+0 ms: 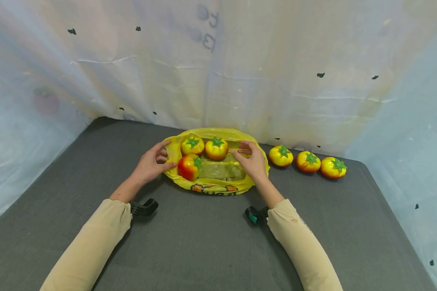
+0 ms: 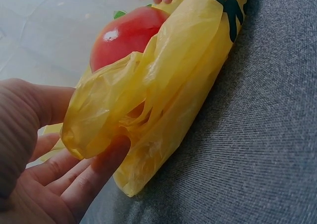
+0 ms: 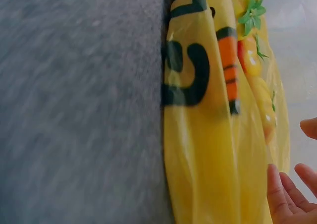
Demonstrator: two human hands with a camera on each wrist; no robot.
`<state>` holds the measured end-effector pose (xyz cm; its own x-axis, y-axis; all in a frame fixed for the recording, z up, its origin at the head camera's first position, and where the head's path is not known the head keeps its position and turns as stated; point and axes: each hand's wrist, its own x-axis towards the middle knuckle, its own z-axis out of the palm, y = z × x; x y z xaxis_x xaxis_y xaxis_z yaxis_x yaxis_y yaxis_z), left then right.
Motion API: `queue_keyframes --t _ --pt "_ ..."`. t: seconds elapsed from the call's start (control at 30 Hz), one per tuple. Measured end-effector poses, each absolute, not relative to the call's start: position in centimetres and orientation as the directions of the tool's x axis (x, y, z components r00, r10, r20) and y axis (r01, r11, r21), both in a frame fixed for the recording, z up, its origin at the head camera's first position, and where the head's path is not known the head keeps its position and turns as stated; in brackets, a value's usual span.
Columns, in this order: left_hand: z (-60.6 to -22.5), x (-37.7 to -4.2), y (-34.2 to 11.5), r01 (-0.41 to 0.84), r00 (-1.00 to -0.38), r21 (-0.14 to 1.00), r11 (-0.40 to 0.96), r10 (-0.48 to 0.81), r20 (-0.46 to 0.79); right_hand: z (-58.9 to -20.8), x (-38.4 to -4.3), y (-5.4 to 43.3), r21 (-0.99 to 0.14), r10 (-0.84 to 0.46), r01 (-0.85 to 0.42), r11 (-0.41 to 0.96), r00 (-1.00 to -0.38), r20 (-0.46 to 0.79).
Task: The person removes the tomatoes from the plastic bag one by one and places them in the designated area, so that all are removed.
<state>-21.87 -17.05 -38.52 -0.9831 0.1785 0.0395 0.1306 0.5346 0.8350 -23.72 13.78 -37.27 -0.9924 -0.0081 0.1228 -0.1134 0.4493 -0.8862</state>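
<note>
As left hand touches bag, dark lettering

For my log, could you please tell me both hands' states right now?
Left hand: holding the rim of the yellow bag.
Right hand: open, holding nothing.

You have six tomato-like fruits: three centre, three right. Count one bag, one surface, two hands, two wristbands.
</note>
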Motion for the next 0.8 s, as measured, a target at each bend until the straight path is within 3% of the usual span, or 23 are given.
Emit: queue_keyframes --t 0.8 --pt "-38.3 -21.9 -17.0 0.126 -0.984 0.833 0.539 0.175 0.036 -38.7 -25.4 10.9 -0.903 -0.084 -0.074 0.424 -0.996 0.042"
